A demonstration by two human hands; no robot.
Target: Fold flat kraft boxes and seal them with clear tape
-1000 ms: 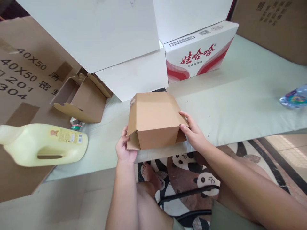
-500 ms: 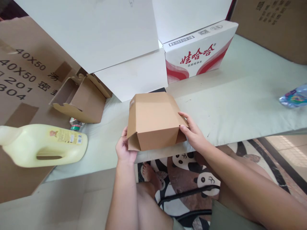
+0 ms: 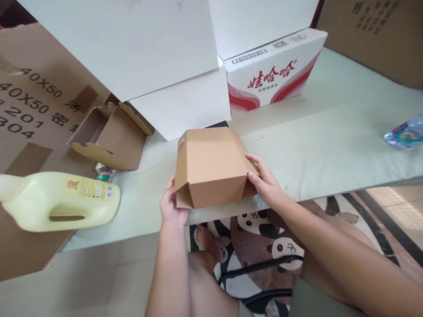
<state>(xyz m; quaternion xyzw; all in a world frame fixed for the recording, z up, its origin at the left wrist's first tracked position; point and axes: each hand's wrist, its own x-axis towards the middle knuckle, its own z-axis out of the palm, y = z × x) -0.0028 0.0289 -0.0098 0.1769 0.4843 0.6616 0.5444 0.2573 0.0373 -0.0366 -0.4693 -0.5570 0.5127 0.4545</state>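
Brown card makes up the small box (image 3: 216,158) in the middle of the frame, with a wide, flat face on top. The left hand (image 3: 172,207) is on its lower left corner, fingers bent around the side; some fingertips are hidden behind the card. The right hand (image 3: 266,180) pinches its lower right corner, with the thumb at the front and the other fingers on the side. So both hands are gripping the box.

As for how far along things are, the box looks partly folded. The top and the front wall are bent into shape, and the sloping left side is up too. But it does not look all done. The left flap (image 3: 185,197) pokes out at the front corner, not tucked in, and the right side is loose as well. Those loose bits seem to be what is left. I can't see inside the box or under it, so I can't tell if the bottom is shut, or if it rests on the pale green cloth (image 3: 280,136).

At the middle left, an open box (image 3: 122,136) stands on its own. Below it is a yellow jug (image 3: 39,193). No hand touches them.
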